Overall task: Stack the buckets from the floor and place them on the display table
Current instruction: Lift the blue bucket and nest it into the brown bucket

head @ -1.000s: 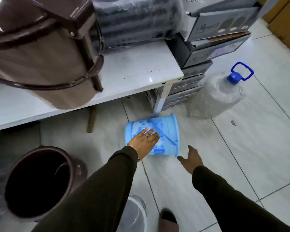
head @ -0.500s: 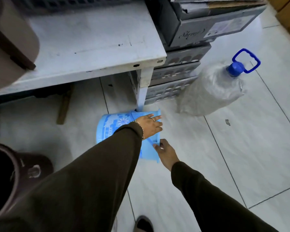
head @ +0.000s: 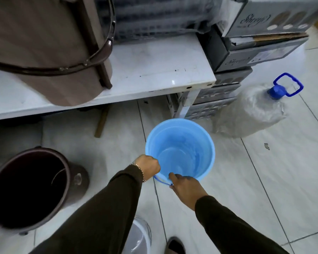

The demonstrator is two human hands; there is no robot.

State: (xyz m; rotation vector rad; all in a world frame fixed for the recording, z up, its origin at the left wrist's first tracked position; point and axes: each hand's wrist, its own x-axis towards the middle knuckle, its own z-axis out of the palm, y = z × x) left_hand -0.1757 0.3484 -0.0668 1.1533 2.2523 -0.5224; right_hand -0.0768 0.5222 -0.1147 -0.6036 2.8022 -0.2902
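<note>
A light blue bucket (head: 180,149) is upright with its mouth facing me, over the floor in front of the white display table (head: 151,70). My left hand (head: 149,166) is closed on its near-left rim. My right hand (head: 186,186) grips the near rim, thumb inside, by the bucket's thin blue handle. A dark brown bucket (head: 26,184) stands open on the floor at the left. A large brown bucket (head: 50,46) with a dark handle sits on the table's left part.
Stacked grey cardboard boxes (head: 255,44) stand right of the table. A plastic-wrapped water jug (head: 250,110) with a blue cap sits on the tiled floor. A clear bucket (head: 140,235) and my shoe (head: 174,246) are at the bottom edge.
The blue bucket lay on its side on the floor; both hands took hold of it and turned it upright, mouth toward me. The camera view rose.
</note>
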